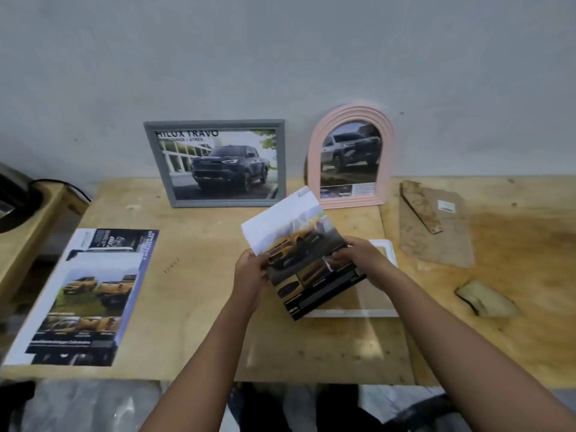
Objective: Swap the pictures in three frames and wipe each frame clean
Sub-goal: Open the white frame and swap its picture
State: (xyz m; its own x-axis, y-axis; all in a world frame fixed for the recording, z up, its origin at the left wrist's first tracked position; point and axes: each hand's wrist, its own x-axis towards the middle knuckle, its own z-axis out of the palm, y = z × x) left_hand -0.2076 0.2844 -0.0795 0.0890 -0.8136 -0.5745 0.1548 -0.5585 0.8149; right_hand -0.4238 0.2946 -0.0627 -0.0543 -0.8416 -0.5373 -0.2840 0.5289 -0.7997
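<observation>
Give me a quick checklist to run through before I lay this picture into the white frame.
1. Grip: left hand and right hand both hold the picture by its edges: ok.
2. White frame lies flat on the table beneath the picture: ok.
3. Backing board is off and lies to the right of the frame: ok.
4. Picture matches the frame's opening: cannot tell.
5. Frame wiped clean: cannot tell, too blurred.
6. Rag lies on the table to the right: ok.
</observation>
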